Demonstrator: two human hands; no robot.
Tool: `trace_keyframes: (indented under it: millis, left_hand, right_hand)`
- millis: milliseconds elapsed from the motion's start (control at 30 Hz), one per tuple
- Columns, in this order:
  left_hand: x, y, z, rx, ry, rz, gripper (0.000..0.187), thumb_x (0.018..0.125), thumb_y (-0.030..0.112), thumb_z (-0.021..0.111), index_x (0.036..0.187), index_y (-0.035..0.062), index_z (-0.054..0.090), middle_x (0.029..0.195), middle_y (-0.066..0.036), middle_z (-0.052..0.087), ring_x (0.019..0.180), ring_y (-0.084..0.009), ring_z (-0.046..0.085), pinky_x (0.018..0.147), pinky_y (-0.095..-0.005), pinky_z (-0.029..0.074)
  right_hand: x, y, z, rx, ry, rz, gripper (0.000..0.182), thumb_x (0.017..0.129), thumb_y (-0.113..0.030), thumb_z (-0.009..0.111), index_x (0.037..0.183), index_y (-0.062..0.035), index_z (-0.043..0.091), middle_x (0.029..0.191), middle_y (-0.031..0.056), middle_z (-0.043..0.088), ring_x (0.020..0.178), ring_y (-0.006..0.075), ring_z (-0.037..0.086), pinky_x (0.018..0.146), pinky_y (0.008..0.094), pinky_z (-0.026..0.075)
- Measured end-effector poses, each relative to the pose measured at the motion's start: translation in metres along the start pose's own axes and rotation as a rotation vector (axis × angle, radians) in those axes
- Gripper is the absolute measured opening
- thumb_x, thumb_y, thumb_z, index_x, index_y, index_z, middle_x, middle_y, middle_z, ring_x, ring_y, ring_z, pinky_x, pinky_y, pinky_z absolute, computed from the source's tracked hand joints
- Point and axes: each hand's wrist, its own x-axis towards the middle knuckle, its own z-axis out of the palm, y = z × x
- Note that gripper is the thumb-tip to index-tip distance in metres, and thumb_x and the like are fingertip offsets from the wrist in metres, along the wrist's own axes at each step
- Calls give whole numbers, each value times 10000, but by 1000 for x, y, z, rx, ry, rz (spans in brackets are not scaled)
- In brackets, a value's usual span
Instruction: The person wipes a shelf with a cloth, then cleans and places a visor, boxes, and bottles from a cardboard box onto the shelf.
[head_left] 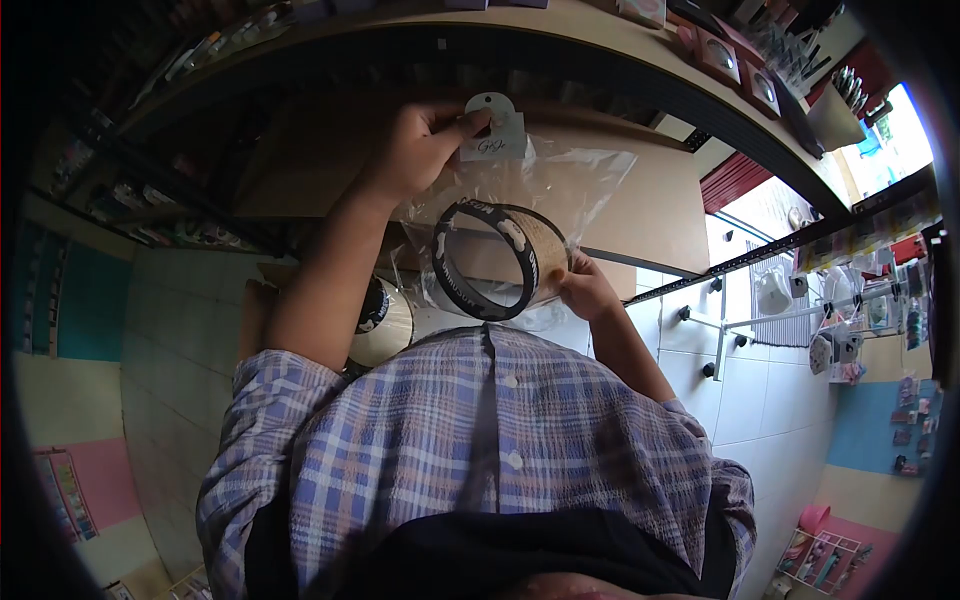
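A clear plastic bag [600, 180] hangs in front of me. Inside it is what looks like a rolled straw sun visor [545, 245], its black band carrying pale lettering and light shapes. My left hand [418, 150] pinches the pale card tag [493, 140] at the top of the bag, thumb over its front. Lower down, my right hand [588, 287] grips the right side of the bagged visor, its fingers partly hidden behind it. A similar rolled visor [385, 325] in clear plastic sits below my left forearm.
A wooden shelf board [640, 190] lies behind the bag, with a loaded upper shelf [350, 30] above it. To the right stand a white wheeled rack [722, 335] and hanging goods [885, 305]. White floor tiles [770, 400] show below.
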Motion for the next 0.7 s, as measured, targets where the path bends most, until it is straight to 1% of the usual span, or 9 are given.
trace_keyframes:
  millis: [167, 233, 300, 367, 433, 467, 533, 633, 700]
  left_hand:
    - [10, -20, -11, 210, 134, 227, 360, 904, 325, 659, 1103, 25, 654, 947, -69, 684, 848, -145, 628, 709, -277, 495]
    - [3, -26, -17, 378, 251, 391, 442, 920, 393, 625, 1188, 41, 617, 1047, -92, 679, 975, -190, 638, 804, -304, 495]
    - [-19, -31, -21, 108, 363, -251, 634, 939, 557, 492, 1329, 57, 494, 1212, -126, 613, 1126, -252, 579, 900, -361, 454]
    - [-44, -83, -25, -166, 107, -478, 753, 931, 647, 391, 1389, 49, 400, 1293, -144, 556, 1168, -275, 553, 910, -397, 445]
    - [-67, -140, -19, -705, -402, -389, 721, 947, 611, 400, 1378, 34, 394, 1323, -162, 519, 1178, -270, 539, 914, -408, 444]
    - [-77, -143, -12, -708, -389, -396, 721, 947, 611, 400, 1378, 34, 394, 1323, -162, 519, 1178, -270, 539, 914, -408, 444]
    - [-95, -145, 5, -697, -8, -516, 592, 984, 500, 422, 1305, 6, 469, 1253, -159, 563, 1140, -247, 557, 937, -395, 447]
    - [-102, -166, -1, -724, 48, -424, 459, 998, 372, 439, 1256, 0, 514, 1232, -139, 576, 1131, -227, 558, 971, -377, 438]
    - [-98, -147, -5, -641, 89, -467, 434, 993, 337, 446, 1252, -4, 518, 1235, -134, 575, 1132, -226, 557, 986, -371, 430]
  right_hand:
    - [4, -5, -4, 250, 94, 165, 437, 943, -388, 545, 1206, -38, 543, 1058, 108, 662, 916, 223, 661, 893, 385, 514]
    - [2, -1, -2, 409, 142, 116, 484, 971, -411, 487, 1312, -68, 492, 1239, 70, 600, 1150, 226, 564, 995, 391, 426]
    - [3, 3, 3, 410, 192, 121, 505, 973, -434, 468, 1329, -76, 480, 1264, 72, 586, 1163, 233, 556, 998, 401, 425]
    - [2, 9, 8, 412, 294, 133, 547, 977, -481, 430, 1362, -93, 456, 1313, 75, 559, 1188, 247, 541, 1006, 419, 421]
    - [4, 14, 7, 572, 63, 100, 549, 979, -485, 424, 1363, -94, 456, 1319, 80, 556, 1190, 253, 540, 1008, 427, 420]
    - [6, 17, 8, 726, -169, 52, 551, 980, -488, 417, 1364, -96, 455, 1326, 84, 552, 1193, 258, 539, 1011, 434, 419]
    - [9, 24, 10, 757, -109, 89, 550, 979, -492, 419, 1356, -94, 464, 1319, 88, 558, 1190, 261, 543, 1011, 437, 421]
    - [15, 37, -3, 800, -170, 117, 543, 975, -490, 428, 1343, -93, 479, 1307, 96, 566, 1181, 260, 554, 1022, 435, 421]
    - [16, 34, 3, 495, 118, 190, 521, 981, -457, 439, 1334, -77, 485, 1292, 108, 575, 1172, 260, 560, 1020, 430, 423]
